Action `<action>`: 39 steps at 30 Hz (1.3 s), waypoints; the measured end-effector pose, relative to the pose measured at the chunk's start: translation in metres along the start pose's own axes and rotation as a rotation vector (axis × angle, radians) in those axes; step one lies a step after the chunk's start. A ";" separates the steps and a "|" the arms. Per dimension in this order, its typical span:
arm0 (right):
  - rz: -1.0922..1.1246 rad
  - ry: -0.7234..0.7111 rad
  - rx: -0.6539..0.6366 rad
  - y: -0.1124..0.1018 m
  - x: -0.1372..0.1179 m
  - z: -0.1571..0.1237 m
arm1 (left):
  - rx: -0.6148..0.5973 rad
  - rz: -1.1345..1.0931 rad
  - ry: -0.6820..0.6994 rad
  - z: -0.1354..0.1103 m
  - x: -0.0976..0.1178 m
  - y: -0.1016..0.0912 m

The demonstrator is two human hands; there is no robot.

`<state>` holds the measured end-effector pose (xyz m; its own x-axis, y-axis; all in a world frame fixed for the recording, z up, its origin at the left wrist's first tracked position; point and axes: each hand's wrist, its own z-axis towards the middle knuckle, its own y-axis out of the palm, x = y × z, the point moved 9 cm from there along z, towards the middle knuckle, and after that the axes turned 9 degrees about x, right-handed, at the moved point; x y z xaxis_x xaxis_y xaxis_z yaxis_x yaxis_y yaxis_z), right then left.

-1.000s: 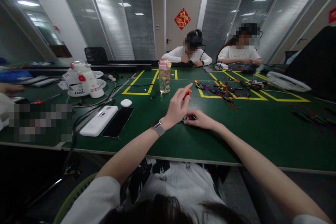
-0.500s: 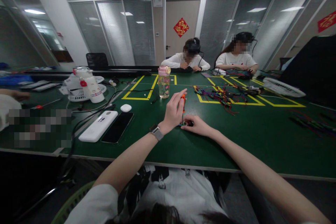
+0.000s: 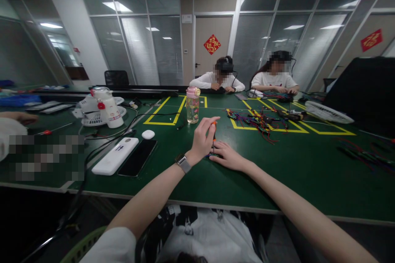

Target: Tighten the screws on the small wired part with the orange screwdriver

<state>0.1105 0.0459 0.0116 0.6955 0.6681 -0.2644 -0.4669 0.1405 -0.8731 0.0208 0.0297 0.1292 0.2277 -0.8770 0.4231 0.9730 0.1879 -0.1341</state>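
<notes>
My left hand (image 3: 202,140) is closed around the orange handle of a screwdriver (image 3: 214,125), its dark shaft pointing down at the table. At the tip lies a small circuit board (image 3: 212,155) with coloured wires, mostly hidden by my fingers. My right hand (image 3: 228,155) rests low on the table, thumb and fingers reaching around the board and holding it from the right.
A pink-lidded bottle (image 3: 193,106) stands beyond my hands. To the left lie a phone (image 3: 137,157), a white power bank (image 3: 115,156) and a white case (image 3: 148,134). Wired boards (image 3: 256,119) are heaped at right. Two people sit opposite; another person's arm shows at left.
The view has tipped up slightly. My right hand's fingers have straightened and flattened beside the board. My left hand stays on the screwdriver, now with its index finger stretched over the top.
</notes>
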 end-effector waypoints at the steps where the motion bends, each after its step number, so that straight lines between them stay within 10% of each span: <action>1: 0.000 -0.003 -0.006 0.001 0.000 0.000 | -0.007 -0.015 -0.007 0.000 -0.001 0.001; 39: -0.014 -0.103 -0.138 0.008 -0.001 -0.003 | -0.031 0.016 0.101 -0.007 0.010 -0.001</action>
<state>0.1083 0.0439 0.0038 0.6384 0.7392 -0.2147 -0.3731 0.0533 -0.9263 0.0216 0.0180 0.1272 0.2365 -0.9144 0.3285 0.9673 0.1896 -0.1687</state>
